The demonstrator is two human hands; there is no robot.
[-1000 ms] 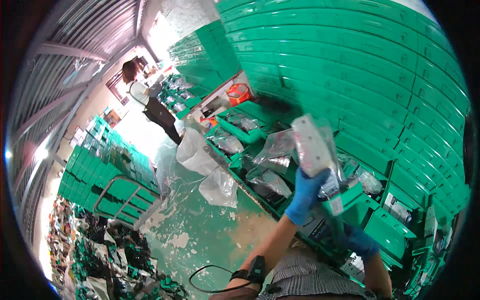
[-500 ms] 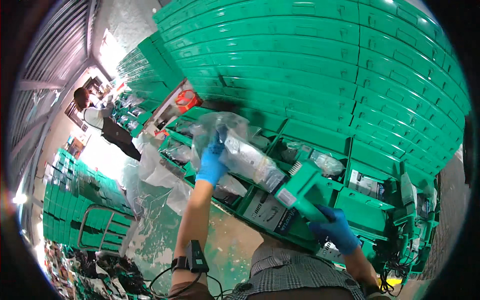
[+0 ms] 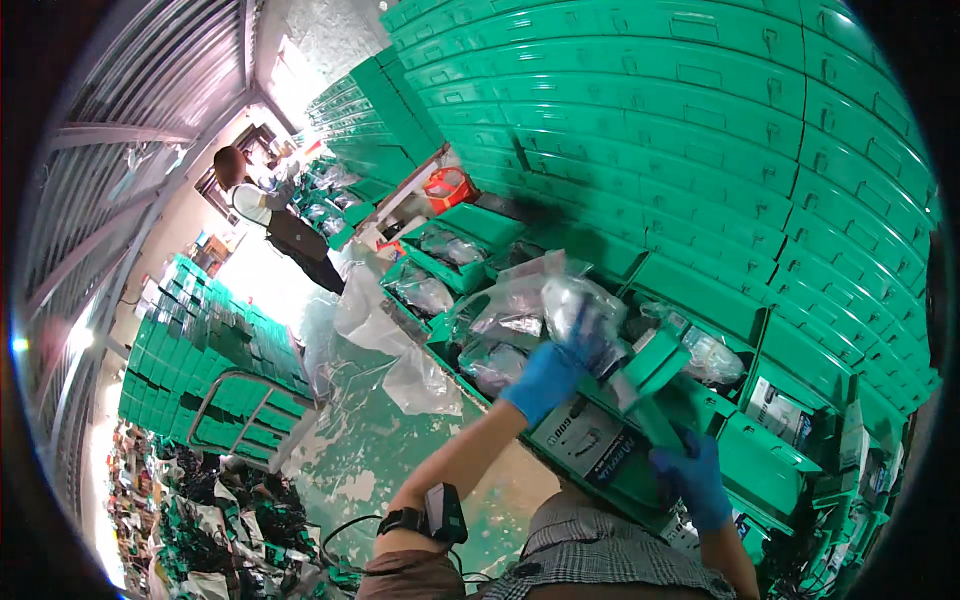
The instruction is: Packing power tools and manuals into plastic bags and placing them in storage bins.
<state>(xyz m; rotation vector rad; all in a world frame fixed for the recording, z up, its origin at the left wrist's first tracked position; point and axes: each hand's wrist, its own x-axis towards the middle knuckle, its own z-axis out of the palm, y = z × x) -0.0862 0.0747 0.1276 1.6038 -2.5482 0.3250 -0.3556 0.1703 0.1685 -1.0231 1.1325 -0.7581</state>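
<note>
My left hand (image 3: 553, 378), in a blue glove, closes round a clear plastic bag (image 3: 568, 300). Its fingertips are smeared by motion. The bag covers one end of a green tool (image 3: 655, 422) with a straight handle and a block-shaped head; its exact kind I cannot make out. Lower right, my right hand (image 3: 695, 482), also blue-gloved, grips the handle's near end. Both hands hold the tool slantwise above an open green case (image 3: 640, 492). A dark and white printed sheet (image 3: 585, 440) lies in that case, below the tool.
More open green cases (image 3: 715, 285) hold bagged parts. Closed green cases (image 3: 620, 110) are stacked high behind. At far left stand a metal trolley (image 3: 250, 410), stacked cases and a dark cluttered heap (image 3: 220, 510). Another person (image 3: 275, 215) stands farther back. Loose plastic sheeting (image 3: 420, 380) hangs nearby.
My left hand has moved nearer to my right hand along the tool, bringing the bag closer round its end. The view has swung left, so the surroundings appear farther right.
</note>
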